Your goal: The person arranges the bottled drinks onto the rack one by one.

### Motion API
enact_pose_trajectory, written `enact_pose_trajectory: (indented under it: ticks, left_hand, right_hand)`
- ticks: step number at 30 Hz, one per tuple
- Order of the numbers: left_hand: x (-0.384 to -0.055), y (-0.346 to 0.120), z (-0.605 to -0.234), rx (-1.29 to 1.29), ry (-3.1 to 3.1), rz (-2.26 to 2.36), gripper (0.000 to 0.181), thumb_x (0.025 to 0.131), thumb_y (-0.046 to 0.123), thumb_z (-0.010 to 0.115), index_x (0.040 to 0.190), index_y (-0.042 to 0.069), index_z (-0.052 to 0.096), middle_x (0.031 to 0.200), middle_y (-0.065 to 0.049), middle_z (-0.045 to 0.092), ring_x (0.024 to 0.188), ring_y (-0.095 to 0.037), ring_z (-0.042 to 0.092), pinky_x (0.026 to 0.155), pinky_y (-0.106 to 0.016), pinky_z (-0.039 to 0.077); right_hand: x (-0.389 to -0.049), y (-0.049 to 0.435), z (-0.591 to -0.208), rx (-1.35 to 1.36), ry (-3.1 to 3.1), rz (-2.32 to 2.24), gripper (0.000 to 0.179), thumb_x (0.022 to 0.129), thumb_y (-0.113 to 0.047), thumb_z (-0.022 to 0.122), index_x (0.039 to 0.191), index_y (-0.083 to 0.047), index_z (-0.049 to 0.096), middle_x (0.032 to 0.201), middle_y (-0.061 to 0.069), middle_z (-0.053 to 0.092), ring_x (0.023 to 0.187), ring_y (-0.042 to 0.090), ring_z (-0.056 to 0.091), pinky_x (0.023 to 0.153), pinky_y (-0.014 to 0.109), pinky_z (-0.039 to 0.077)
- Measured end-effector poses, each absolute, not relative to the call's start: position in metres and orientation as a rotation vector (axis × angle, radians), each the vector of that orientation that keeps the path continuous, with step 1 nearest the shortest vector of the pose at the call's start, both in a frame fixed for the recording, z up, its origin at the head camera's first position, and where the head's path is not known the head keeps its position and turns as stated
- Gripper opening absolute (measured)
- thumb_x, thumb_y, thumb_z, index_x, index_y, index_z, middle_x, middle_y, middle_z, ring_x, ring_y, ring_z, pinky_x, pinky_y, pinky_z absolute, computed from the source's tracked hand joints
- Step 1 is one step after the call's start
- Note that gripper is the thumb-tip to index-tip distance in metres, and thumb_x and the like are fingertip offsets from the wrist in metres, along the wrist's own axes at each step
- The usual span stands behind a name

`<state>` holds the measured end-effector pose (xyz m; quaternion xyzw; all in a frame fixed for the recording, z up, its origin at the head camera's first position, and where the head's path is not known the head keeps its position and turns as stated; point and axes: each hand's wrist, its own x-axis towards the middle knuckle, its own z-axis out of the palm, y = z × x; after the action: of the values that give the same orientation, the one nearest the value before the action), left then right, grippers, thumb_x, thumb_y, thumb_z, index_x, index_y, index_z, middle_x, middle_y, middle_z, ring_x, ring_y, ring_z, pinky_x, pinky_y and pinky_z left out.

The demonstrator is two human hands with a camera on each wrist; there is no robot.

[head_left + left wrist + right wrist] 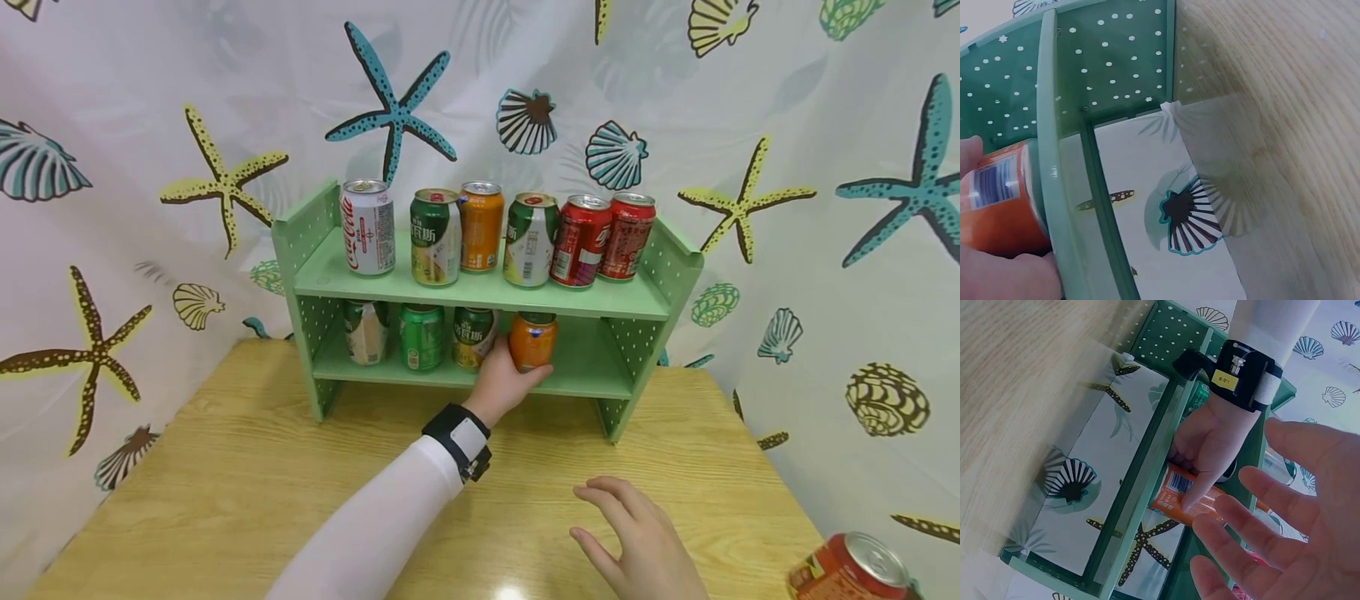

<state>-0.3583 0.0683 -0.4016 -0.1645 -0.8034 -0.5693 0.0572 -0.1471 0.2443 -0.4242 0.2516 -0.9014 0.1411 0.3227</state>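
My left hand (504, 385) reaches onto the lower shelf and grips an orange can (532, 343) at the right end of that row. In the left wrist view, the orange can (999, 194) lies between fingers on either side of it, just behind the shelf's front edge. A green and cream can (473, 337) stands immediately left of that hand. My right hand (637, 537) hovers over the table's front part, holding nothing. Its fingers (1254, 519) are spread and slightly bent in the right wrist view.
A green two-tier rack (480, 297) stands on the wooden table (300, 467). Its upper shelf bears several cans, including a white cola can (367, 229) and red cans (581, 242). Another red can (843, 575) sits at the lower right. Patterned cloth (262, 75) hangs behind.
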Motion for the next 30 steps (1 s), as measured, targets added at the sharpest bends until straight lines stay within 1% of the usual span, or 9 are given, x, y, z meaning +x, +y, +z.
enact_pose_trajectory:
  ticks: [3,7,9,10,16,19,21,23,30]
  left_hand:
    - [-0.355,0.064,-0.401,-0.521,-2.445,-1.749,0.063,0.093,0.025,0.078,0.141,0.003,0.043,0.127,-0.015,0.061,0.113,-0.03,0.066,0.099,-0.045,0.055]
    - [-0.349,0.058,-0.4,-0.526,-2.458,-1.804,0.063,0.095,0.023,0.076,0.144,0.004,0.042,0.131,-0.015,0.06,0.116,-0.031,0.065,0.101,-0.046,0.054]
    - [-0.345,0.055,-0.399,-0.521,-2.46,-1.823,0.064,0.095,0.023,0.075,0.145,0.004,0.041,0.133,-0.016,0.059,0.119,-0.032,0.064,0.103,-0.048,0.053]
    - [-0.343,0.053,-0.399,-0.523,-2.463,-1.822,0.064,0.096,0.023,0.075,0.146,0.004,0.04,0.134,-0.016,0.059,0.12,-0.032,0.063,0.104,-0.048,0.053]
    - [-0.336,0.045,-0.399,-0.537,-2.506,-1.749,0.066,0.096,0.025,0.074,0.147,0.001,0.04,0.138,-0.019,0.058,0.126,-0.034,0.061,0.108,-0.049,0.05]
    - [-0.332,0.039,-0.399,-0.55,-2.52,-1.73,0.067,0.096,0.023,0.074,0.148,0.0,0.04,0.142,-0.02,0.056,0.131,-0.035,0.057,0.112,-0.049,0.047]
    - [-0.329,0.036,-0.4,-0.563,-2.529,-1.714,0.067,0.096,0.022,0.074,0.149,-0.001,0.04,0.145,-0.021,0.055,0.134,-0.035,0.055,0.113,-0.049,0.045]
    - [-0.324,0.034,-0.4,-0.571,-2.544,-1.699,0.068,0.096,0.022,0.074,0.149,-0.002,0.039,0.148,-0.021,0.053,0.138,-0.035,0.053,0.115,-0.048,0.044]
    - [-0.303,0.027,-0.394,-0.562,-2.613,-1.644,0.071,0.096,0.027,0.074,0.151,-0.001,0.039,0.153,-0.021,0.049,0.143,-0.035,0.047,0.117,-0.049,0.041]
  right_hand:
    - [-0.148,0.243,-0.425,0.665,-2.364,0.371,0.038,0.09,-0.04,0.08,0.117,-0.015,0.073,0.116,0.0,0.068,0.096,0.019,0.07,0.074,0.039,0.06]
    - [-0.147,0.242,-0.425,0.672,-2.361,0.368,0.038,0.095,-0.045,0.074,0.117,-0.015,0.073,0.116,0.0,0.068,0.095,0.018,0.07,0.073,0.039,0.059]
    - [-0.147,0.242,-0.425,0.675,-2.363,0.363,0.038,0.089,-0.038,0.082,0.118,-0.015,0.073,0.116,0.0,0.068,0.095,0.018,0.07,0.073,0.039,0.059]
    - [-0.147,0.242,-0.425,0.675,-2.362,0.361,0.038,0.09,-0.039,0.081,0.118,-0.015,0.073,0.116,0.0,0.068,0.094,0.018,0.069,0.073,0.039,0.059]
    - [-0.148,0.242,-0.427,0.674,-2.36,0.365,0.045,0.101,-0.054,0.058,0.119,-0.016,0.072,0.115,-0.002,0.068,0.093,0.017,0.069,0.072,0.038,0.059]
    - [-0.147,0.241,-0.427,0.668,-2.368,0.357,0.038,0.093,-0.044,0.076,0.119,-0.016,0.072,0.116,-0.002,0.068,0.093,0.016,0.069,0.073,0.037,0.058]
    - [-0.147,0.241,-0.427,0.663,-2.374,0.352,0.042,0.083,-0.033,0.087,0.119,-0.017,0.072,0.116,-0.002,0.068,0.093,0.016,0.068,0.073,0.036,0.058]
    - [-0.147,0.24,-0.427,0.658,-2.376,0.345,0.046,0.078,-0.028,0.091,0.119,-0.017,0.072,0.116,-0.002,0.068,0.093,0.016,0.068,0.073,0.036,0.058]
    - [-0.147,0.239,-0.429,0.675,-2.369,0.359,0.04,0.085,-0.035,0.085,0.118,-0.016,0.072,0.116,0.0,0.068,0.095,0.017,0.069,0.073,0.038,0.059]
